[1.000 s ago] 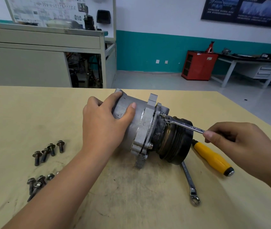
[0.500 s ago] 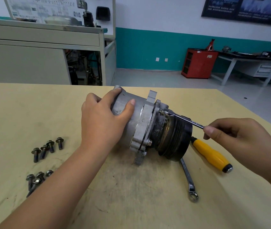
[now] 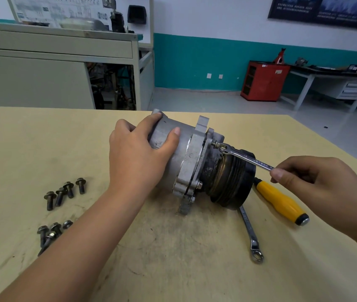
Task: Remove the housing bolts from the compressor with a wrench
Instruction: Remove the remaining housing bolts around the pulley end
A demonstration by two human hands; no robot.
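Backing out the upper housing bolt (image 3: pixel 215 144): gripping the compressor (image 3: pixel 184 158), lying sideways on the table (image 3: pixel 42 138), with the left hand (image 3: pixel 138 155) curled over its body; pinching the wrench (image 3: pixel 246 158) in the right hand (image 3: pixel 312 179), open end on the bolt head. Next, likely calling for 1 short swing, then reseating.

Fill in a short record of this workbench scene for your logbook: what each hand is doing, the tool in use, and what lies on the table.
Left hand: grips the compressor body, steadying it on the table
Right hand: pinches the far end of the wrench
Wrench head: seated on a housing bolt at the top of the flange; it appears partly backed out
Flange bolts: at least two more visible lower down
Loose bolts: two clusters left of the compressor
Unused tools: second wrench and yellow-handled screwdriver, by the pulley end
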